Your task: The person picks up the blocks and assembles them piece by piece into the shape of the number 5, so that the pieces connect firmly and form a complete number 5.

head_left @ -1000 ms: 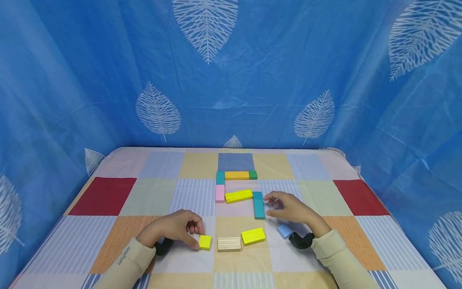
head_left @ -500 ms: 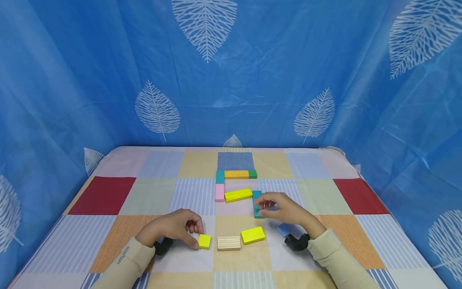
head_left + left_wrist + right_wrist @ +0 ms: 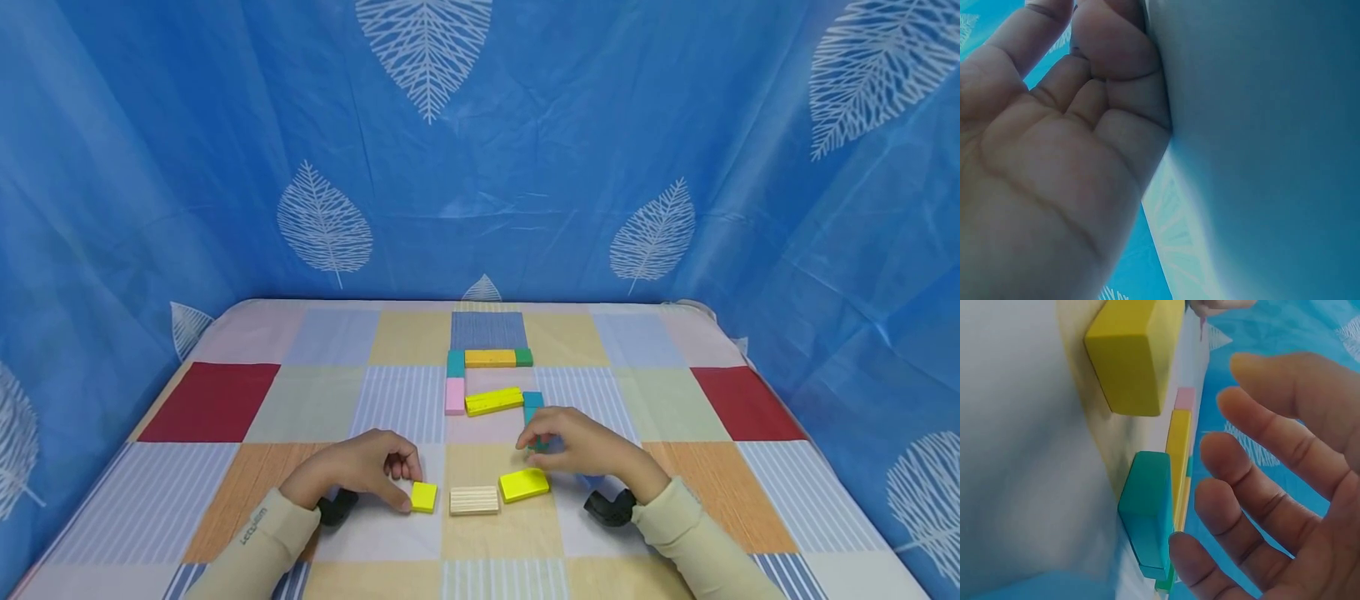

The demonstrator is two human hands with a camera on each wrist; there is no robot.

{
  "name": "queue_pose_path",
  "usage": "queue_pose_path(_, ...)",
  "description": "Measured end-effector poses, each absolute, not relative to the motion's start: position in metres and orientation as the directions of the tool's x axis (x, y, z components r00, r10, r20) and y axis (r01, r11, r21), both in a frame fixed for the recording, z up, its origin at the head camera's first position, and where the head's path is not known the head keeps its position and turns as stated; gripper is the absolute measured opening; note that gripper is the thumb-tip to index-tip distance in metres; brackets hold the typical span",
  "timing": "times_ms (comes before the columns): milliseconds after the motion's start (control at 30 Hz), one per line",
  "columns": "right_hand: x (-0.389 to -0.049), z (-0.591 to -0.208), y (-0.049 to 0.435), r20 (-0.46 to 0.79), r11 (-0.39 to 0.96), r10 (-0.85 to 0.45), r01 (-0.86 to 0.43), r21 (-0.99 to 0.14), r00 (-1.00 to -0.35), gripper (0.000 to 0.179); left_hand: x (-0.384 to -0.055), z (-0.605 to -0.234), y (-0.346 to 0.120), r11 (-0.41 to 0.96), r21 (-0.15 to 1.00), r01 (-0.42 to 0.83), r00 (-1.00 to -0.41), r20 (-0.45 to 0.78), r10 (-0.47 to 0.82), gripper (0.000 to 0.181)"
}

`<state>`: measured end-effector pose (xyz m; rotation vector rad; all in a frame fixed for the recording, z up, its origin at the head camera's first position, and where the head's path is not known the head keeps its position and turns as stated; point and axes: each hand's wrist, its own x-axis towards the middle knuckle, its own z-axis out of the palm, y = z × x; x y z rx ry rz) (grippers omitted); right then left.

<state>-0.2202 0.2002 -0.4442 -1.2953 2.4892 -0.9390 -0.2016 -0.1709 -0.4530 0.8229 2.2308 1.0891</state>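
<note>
My left hand point(image 3: 367, 468) rests on the cloth, its fingers loosely curled. Its thumb touches the left edge of a small yellow square block point(image 3: 423, 497); I see no pinch on it. In the left wrist view the palm and curled fingers fill the left side, with no block showing. My right hand point(image 3: 577, 440) hovers with parted, slightly bent fingers, holding nothing. Just below its fingertips lies a thick yellow rectangular block point(image 3: 524, 485), also large in the right wrist view point(image 3: 1129, 362). A teal block point(image 3: 1146, 509) lies close by, partly hidden by this hand in the head view.
A ribbed wooden block point(image 3: 474, 500) lies between the yellow ones. Farther back, teal, pink point(image 3: 455, 397), orange-yellow point(image 3: 490, 358), green point(image 3: 523, 357) and yellow blocks point(image 3: 493, 401) form an angular outline on the patchwork cloth point(image 3: 315, 400). A light blue block is mostly hidden under the right wrist.
My right hand has moved left and toward me, from beside the teal blocks to above the thick yellow block. The left hand and the blocks stay where they were.
</note>
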Motion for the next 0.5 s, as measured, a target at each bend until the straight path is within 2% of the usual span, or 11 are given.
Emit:
queue_pose_path(167, -0.217, -0.442, 0.195, 0.068, 0.444, -0.807, -0.678, -0.585, -0.587, 0.012, -0.201, -0.452, -0.171, 0.495, 0.818, 0.293, -0.682, -0.184, 0.708, 0.022)
queue_pose_path(500, -0.209, -0.443, 0.187, -0.004, 0.484, -0.814, -0.676, -0.556, -0.580, 0.031, -0.201, -0.452, -0.172, 0.491, 0.818, 0.300, -0.680, -0.177, 0.711, 0.022)
